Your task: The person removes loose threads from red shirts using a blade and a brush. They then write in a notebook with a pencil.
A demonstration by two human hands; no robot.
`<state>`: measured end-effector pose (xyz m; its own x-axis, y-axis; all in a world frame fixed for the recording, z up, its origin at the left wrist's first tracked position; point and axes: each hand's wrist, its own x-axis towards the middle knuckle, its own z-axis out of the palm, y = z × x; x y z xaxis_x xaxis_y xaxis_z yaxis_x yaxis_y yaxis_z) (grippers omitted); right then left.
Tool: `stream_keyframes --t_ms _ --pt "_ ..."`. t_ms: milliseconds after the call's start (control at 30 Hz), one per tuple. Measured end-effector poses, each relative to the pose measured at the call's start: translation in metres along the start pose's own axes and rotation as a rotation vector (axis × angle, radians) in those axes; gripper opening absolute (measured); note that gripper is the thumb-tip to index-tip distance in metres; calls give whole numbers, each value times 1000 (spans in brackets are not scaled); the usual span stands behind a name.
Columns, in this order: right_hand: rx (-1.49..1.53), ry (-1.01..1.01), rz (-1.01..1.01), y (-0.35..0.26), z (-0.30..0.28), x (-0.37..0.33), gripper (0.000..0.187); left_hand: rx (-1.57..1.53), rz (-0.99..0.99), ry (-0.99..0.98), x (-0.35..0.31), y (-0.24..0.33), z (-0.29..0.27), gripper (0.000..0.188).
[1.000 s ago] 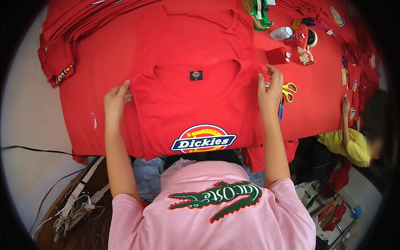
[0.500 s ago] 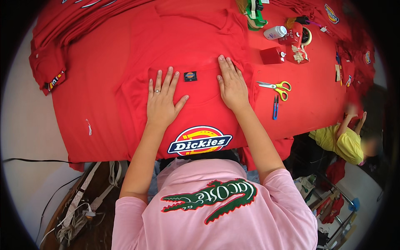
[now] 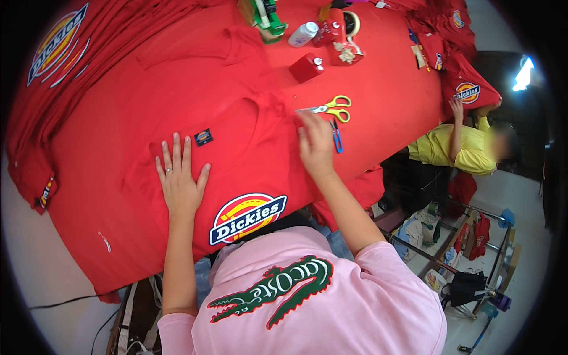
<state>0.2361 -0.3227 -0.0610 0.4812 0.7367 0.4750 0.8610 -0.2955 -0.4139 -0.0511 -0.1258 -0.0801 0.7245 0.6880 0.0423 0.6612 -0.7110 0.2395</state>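
A red T-shirt [image 3: 236, 171] lies spread on the red-covered table, its neckline toward the far side. It bears a dark neck label [image 3: 203, 136] and a printed logo [image 3: 248, 218] near the front edge. My left hand [image 3: 182, 177] rests flat on the shirt beside the label, fingers spread. Over the shirt's right edge hovers my right hand [image 3: 316, 145], loosely bent, with nothing visible in it; its fingertips are beside the blade tips of the yellow-handled scissors [image 3: 331, 109]. Just right of that hand lies a pair of blue thread snips [image 3: 336, 137].
Beyond the scissors stand a red bottle [image 3: 306, 68], a white bottle [image 3: 303, 34], a tape roll [image 3: 351, 23] and a green tape dispenser [image 3: 264, 21]. Red shirts [image 3: 77, 65] are heaped at far left. On the right, a person in yellow [image 3: 458, 145] handles a red garment.
My right hand has lifted off the neckline and moved right relative to the shirt, toward the scissors. My left hand stays flat on the shirt. The view has turned toward the right.
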Motion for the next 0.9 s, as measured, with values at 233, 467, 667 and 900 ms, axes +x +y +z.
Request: stream_keyframes --t_ms 233,467,667,900 --pt "406 364 440 86 2 91 43 31 49 -11 3 5 -9 74" --pt "655 -127 466 136 40 199 60 -8 42 8 1 2 -7 71" --pt "552 -178 347 185 58 224 60 -82 80 59 2 3 -9 65" --pt "689 175 152 74 0 226 22 -109 119 85 -6 -5 -10 58"
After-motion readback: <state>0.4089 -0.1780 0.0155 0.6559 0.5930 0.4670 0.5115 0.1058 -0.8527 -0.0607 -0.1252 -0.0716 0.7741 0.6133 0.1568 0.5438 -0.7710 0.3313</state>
